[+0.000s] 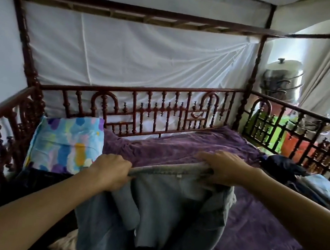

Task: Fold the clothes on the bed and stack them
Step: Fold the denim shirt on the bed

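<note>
Gripping the waistband (165,170) of a pair of grey-blue jeans (165,217), the left hand (110,170) has its fingers curled round one end of the band, knuckles up. The right hand (225,168) clamps the other end, fingers laid over the top and the thumb tucked under. Between the two hands the band runs taut and almost level. Below them the legs hang in loose, crumpled folds, part of the cloth doubled over itself, and drop out of view.

The denim looks thick and fairly heavy, so it should hang straight under its own weight and hold a crease once laid flat. It seems neither slippery nor delicate, and a firm pull should not harm it. The waistband is probably the stiffest part and the best place to hold, as the hands do now. For the fold, the hems would likely be the next place to grasp.

Beyond the hands lies the bed's purple blanket (188,151), with room to lay the jeans down. Left of the left hand sits a patterned pillow (66,142), and under that forearm is a dark garment (35,181). Off to the right of the right hand rests a pile of clothes (313,188), dark and pale blue, some of it seemingly folded, against the wooden rail (301,146)
</note>
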Tool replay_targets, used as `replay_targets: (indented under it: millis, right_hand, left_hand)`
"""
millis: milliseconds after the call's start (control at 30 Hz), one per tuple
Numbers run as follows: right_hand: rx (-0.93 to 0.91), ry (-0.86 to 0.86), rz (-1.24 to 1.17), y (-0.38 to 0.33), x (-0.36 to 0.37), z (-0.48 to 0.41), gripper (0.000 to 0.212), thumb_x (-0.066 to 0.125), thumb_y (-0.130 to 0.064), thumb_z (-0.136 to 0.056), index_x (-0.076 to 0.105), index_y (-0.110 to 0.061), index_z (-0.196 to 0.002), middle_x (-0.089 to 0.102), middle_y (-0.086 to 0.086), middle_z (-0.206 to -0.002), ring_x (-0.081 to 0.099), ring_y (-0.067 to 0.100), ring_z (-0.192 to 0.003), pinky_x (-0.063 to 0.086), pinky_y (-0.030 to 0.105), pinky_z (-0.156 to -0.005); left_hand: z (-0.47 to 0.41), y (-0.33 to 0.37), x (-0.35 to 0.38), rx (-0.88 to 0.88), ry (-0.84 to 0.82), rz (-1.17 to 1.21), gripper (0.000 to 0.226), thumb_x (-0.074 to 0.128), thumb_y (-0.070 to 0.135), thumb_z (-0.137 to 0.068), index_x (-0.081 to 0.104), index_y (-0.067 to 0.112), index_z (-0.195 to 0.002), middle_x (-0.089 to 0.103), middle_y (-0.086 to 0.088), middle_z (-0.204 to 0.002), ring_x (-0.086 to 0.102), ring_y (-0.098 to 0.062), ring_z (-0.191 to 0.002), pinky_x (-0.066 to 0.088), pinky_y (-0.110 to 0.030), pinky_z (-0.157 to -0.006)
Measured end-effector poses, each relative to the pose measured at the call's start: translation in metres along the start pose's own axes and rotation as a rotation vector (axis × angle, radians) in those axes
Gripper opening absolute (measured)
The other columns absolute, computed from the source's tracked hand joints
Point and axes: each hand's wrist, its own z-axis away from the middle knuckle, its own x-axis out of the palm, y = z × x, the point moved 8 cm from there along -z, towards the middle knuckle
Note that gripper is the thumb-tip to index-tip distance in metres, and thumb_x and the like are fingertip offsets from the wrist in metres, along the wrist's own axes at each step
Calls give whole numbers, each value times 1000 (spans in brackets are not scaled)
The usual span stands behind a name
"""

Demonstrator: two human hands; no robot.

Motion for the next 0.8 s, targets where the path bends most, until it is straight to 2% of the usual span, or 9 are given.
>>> replay_targets:
  millis: [67,233,300,367,433,533,600,700,800]
  right_hand:
    - [69,-12,63,8,13,-3,36,55,-30,-83,56,-33,-118,64,0,-114,60,26,-105,47,33,-80]
    - [201,274,-253,14,-18,-9,20,50,-21,-78,62,-27,-94,67,4,-103,63,31,-95,52,40,-74]
    - [173,383,-420,10,-39,-9,38,46,-20,-77,61,-32,-109,67,1,-108,62,29,-96,52,42,-78]
    - [185,385,-603,16,-48,-16,44,45,-11,-77,65,-26,-113,68,4,-108,61,28,-99,52,45,-84]
    - [255,315,-912,34,-37,-29,43,43,3,-76,70,-14,-104,69,16,-102,64,37,-97,54,50,-85]
    - [374,201,-1460,61,-3,-41,54,42,6,-67,74,-16,-104,64,26,-117,62,35,-94,48,56,-94]
    - [406,154,-1628,71,7,-40,52,43,7,-72,76,-20,-102,64,21,-120,56,27,-91,50,44,-91]
    - [280,63,-1557,68,9,-24,24,52,0,-79,74,-8,-79,60,13,-80,53,17,-62,46,25,-57]
    - [83,-99,-1204,63,20,0,27,68,-7,-70,69,2,-96,61,13,-84,56,20,-72,48,30,-67]
  left_hand:
    - [-6,-17,1,-159,-26,133,31,39,37,-95,56,17,-111,60,-10,-121,57,-30,-107,40,-36,-79]
    - [-27,-44,-29,-312,156,904,47,37,8,-95,45,17,-140,45,-14,-143,44,-32,-127,38,-35,-101]
    - [-30,-48,-37,-343,169,1295,37,37,-4,-88,65,11,-108,61,-18,-111,58,-31,-95,48,-32,-76]
    - [-29,-41,-41,-353,48,1574,23,44,-6,-81,59,9,-74,57,-17,-74,54,-26,-60,44,-27,-58]
    - [-30,-23,-47,-249,-93,1689,15,54,-2,-80,56,7,-68,56,-13,-61,55,-19,-50,46,-25,-52]
    - [-40,-2,-45,-68,-178,1501,18,72,-1,-68,56,2,-76,62,-15,-72,63,-19,-61,53,-27,-57]
    - [-54,1,-36,-70,-121,1166,37,80,4,-60,55,6,-87,63,-12,-85,63,-23,-76,54,-36,-66]
    - [-77,2,-49,-104,198,708,29,78,19,-69,53,15,-84,61,-8,-86,60,-29,-83,44,-35,-65]
    - [-92,13,-66,-135,386,422,27,71,30,-80,46,22,-72,64,-12,-83,62,-36,-85,36,-32,-61]
